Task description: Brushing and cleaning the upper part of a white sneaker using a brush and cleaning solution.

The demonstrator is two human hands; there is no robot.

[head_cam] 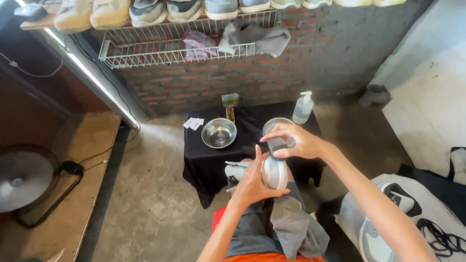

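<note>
White sneaker (272, 171) is sitting on the person's lap, just in front of the black-draped table (204, 160), lying between both hands. Left hand (253, 183) is gripping it from the near side, fingers wrapping over the heel end, thumb pointing up. Right hand (296, 141) is hovering right above the shoe, pinching a small dark brush (277, 144) and pressing it onto the shoe's top edge.

Sneaker is looking white with grey panels, rounded heel facing camera, toe pointing left toward the table; pale sole edge showing at left. Much of it is being covered by the left hand.

Left forearm is coming up from bottom centre, wrist bending slightly inward. Right arm is reaching in from lower right, stretched long, wrist cocked down, fingers curling around the brush.

Grey cloth (297, 228) is draping over the person's knee, below the shoe. On the table: empty steel bowl (219, 132) at left, second bowl (277, 127) partly hidden behind the right hand, clear pump bottle (303, 108) at the back right corner, small packet (230, 100) at the back. Another white-grey sneaker (376, 233) is lying on a bag at lower right. Wire shelf (160, 46) with shoes above is hanging on the brick wall.
</note>
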